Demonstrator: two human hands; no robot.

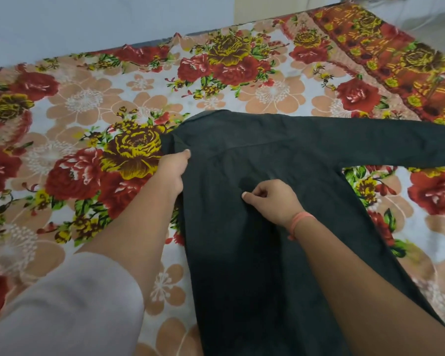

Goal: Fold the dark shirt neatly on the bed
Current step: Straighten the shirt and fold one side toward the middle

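Note:
The dark shirt (242, 253) lies flat on the bed (88, 104), its body running toward me and one long sleeve (385, 147) stretched out to the right. Its left side is folded inward, forming a straight edge. My left hand (174, 170) grips that folded left edge near the shoulder, thumb on top of the cloth. On the middle of the shirt's upper body rests my right hand (272, 201), its fingers curled and pinching the fabric. A pink band circles the right wrist.
A floral bedsheet in red, yellow and peach covers the bed. An orange patterned cloth (396, 60) lies at the far right corner. A pale wall (100, 19) runs behind the bed's far edge. My light sleeve (62, 304) fills the lower left.

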